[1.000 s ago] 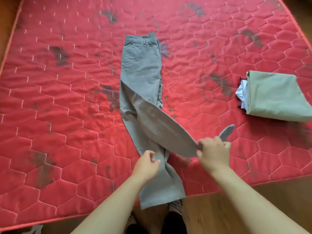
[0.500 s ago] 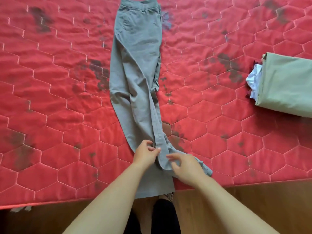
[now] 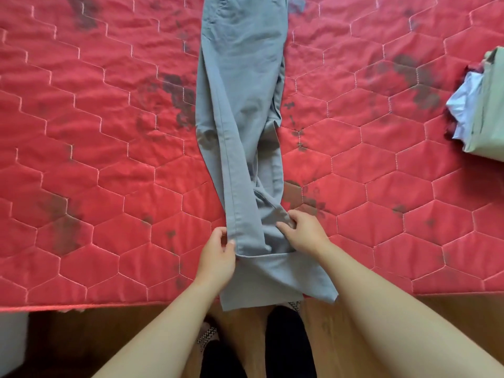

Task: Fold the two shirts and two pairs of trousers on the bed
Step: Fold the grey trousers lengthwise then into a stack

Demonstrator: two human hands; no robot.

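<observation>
Grey trousers [image 3: 240, 110] lie lengthwise down the middle of the red quilted bed [image 3: 109, 148], one leg laid over the other, the hems hanging past the near edge. My left hand [image 3: 218, 257] pinches the left edge of the upper leg near its hem. My right hand [image 3: 302, 230] grips the right side of the legs, fingers curled into the cloth. At the right edge sits a folded pale green garment [image 3: 488, 105] with a white garment [image 3: 463, 105] showing beneath it.
The bed's near edge runs across the lower view, with wooden floor [image 3: 341, 331] and my dark-clothed legs below it. Dark stains mark the red cover. A white object [image 3: 13, 339] sits at the bottom left.
My right hand swung the lifted trouser leg leftward and laid it over the other leg. Both hands now hold the legs near the hem. The view has moved closer to the bed.
</observation>
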